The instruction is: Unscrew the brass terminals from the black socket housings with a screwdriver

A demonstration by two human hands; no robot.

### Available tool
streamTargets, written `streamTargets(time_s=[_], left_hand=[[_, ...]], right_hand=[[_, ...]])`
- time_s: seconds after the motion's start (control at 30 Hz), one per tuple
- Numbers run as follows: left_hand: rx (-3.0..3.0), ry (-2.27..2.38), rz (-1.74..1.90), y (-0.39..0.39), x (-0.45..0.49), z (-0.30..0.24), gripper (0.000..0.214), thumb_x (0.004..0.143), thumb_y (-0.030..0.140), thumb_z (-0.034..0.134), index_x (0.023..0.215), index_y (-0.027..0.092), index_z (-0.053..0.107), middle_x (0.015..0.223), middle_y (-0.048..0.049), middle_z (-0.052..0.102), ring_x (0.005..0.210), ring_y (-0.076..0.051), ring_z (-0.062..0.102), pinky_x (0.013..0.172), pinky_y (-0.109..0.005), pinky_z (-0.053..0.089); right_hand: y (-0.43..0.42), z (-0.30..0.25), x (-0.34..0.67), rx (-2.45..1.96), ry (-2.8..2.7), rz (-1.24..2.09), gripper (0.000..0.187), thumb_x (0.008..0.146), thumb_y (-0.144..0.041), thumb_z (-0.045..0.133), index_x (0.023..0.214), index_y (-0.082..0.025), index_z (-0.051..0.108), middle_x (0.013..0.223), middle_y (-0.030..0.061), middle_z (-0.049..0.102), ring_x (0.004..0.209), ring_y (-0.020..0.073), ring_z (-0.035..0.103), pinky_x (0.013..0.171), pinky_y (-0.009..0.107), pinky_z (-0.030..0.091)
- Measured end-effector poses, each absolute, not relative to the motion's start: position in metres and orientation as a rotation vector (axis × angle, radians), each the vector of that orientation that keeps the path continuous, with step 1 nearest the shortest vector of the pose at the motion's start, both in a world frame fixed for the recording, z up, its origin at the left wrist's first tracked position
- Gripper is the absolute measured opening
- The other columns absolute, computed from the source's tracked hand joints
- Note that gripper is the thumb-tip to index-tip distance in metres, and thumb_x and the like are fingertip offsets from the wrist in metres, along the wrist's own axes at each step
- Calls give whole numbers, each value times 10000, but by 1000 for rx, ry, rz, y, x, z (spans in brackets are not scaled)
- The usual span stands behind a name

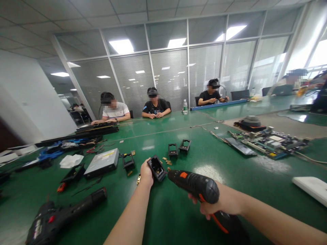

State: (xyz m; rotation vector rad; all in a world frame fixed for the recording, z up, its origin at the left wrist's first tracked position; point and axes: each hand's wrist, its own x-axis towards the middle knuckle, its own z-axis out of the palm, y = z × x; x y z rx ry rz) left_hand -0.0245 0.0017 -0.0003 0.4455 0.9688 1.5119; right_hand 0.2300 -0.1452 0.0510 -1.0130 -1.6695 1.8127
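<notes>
- On the green table (230, 160), head view: left hand (146, 173) is closed round a small black bracket (156, 168), open side tipped toward the tool.
- Right hand (217, 204) is wrapped tight on the electric screwdriver (196, 186), forearm coming in from 4 o'clock, nose aimed at 10 o'clock, right up against the bracket.
- My take: keep the bit square and the bracket pinched firm, or it'll slip.
- Two more brackets (173, 149) lie at 12 o'clock, and a spare driver (63, 216) at 8.
</notes>
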Motion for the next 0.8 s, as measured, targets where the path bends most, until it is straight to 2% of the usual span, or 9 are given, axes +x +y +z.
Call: streamTargets(time_s=[0.13, 0.27, 0.37, 0.5, 0.57, 0.67, 0.77, 0.8], left_hand=[[432, 967, 1481, 4, -29, 1, 140, 770, 275, 555, 708, 160, 605, 589, -70, 626, 540, -244, 638, 546, -396, 537], [385, 960, 1481, 6, -34, 1, 104, 767, 237, 545, 735, 154, 599, 644, -90, 644, 584, -253, 650, 577, -420, 552], [359, 921, 1486, 5, -38, 3, 84, 757, 224, 553, 761, 154, 599, 668, -77, 644, 602, -236, 648, 605, -405, 558], [343, 841, 1453, 3, -38, 5, 115, 747, 214, 557, 811, 146, 625, 727, -84, 659, 666, -233, 656, 670, -411, 565], [318, 836, 1447, 4, -36, 5, 115, 746, 209, 553, 816, 151, 625, 726, -81, 655, 667, -235, 653, 670, -420, 564], [283, 875, 1425, 7, -33, 2, 114, 748, 222, 540, 803, 156, 615, 724, -87, 652, 677, -251, 653, 656, -437, 562], [259, 900, 1424, 10, -32, 1, 106, 740, 227, 537, 775, 157, 608, 708, -94, 648, 655, -252, 643, 635, -429, 557], [245, 911, 1437, 10, -32, 2, 110, 740, 230, 529, 767, 157, 606, 698, -94, 644, 642, -252, 638, 631, -432, 555]], right_hand=[[-148, 48, 243, -949, -1631, 1659, 448, 662, -179, 680, 1086, -124, 547, 979, 60, 585, 652, 126, 625, 590, 254, 513], [-138, 35, 253, -901, -1633, 1366, 534, 740, -301, 718, 1206, -162, 498, 918, 50, 607, 773, 163, 624, 751, 335, 526], [-126, 23, 254, -932, -1599, 1229, 636, 731, -344, 743, 1275, -177, 458, 875, 48, 612, 792, 196, 627, 731, 363, 534], [-125, 20, 250, -994, -1519, 1128, 667, 766, -379, 696, 1313, -159, 384, 782, 17, 577, 698, 175, 605, 696, 371, 547], [-131, 25, 247, -1034, -1481, 1135, 674, 767, -429, 666, 1303, -153, 365, 796, 17, 571, 653, 164, 602, 663, 371, 559], [-142, 35, 244, -1127, -1486, 1182, 682, 694, -516, 700, 1204, -148, 436, 831, 38, 594, 574, 166, 611, 570, 361, 559], [-153, 43, 240, -1187, -1545, 1245, 546, 650, -453, 767, 1012, -134, 511, 653, -2, 569, 516, 172, 597, 508, 325, 538], [-157, 45, 239, -1189, -1562, 1254, 501, 663, -422, 765, 989, -139, 513, 656, -3, 572, 514, 167, 597, 498, 310, 533]])
